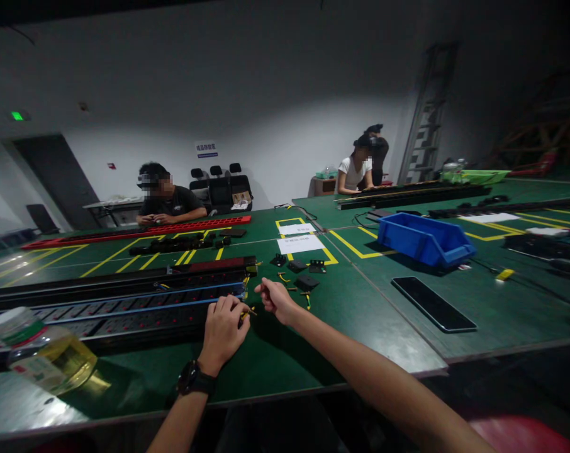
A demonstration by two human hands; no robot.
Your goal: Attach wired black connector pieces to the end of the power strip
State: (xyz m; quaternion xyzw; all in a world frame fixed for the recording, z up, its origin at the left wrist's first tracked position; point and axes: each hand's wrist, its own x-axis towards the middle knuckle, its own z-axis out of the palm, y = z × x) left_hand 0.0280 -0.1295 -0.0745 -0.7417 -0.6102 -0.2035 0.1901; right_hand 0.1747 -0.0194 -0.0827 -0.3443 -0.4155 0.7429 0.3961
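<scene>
A long black rail (138, 313) with blue edge strips and red dots stretches in from the left. My left hand (224, 330), with a dark watch at its wrist, curls its fingers over the rail's right end. A small black-and-yellow wire end (245, 316) shows beside its fingertips. My right hand (279, 301) is closed in a pinch just off that end; anything between its fingertips is too small to make out. Beyond it lie black blocks (307, 282), small black brackets (317, 267) and short yellow-green wire pieces (307, 299).
A bottle of yellow liquid (49, 352) stands at front left. To the right are a phone (433, 304) and a blue bin (424, 239). White paper sheets (300, 244) lie mid-table. Across the green table, co-workers (172, 201) sit by a red rail (138, 231) and black rails (412, 196).
</scene>
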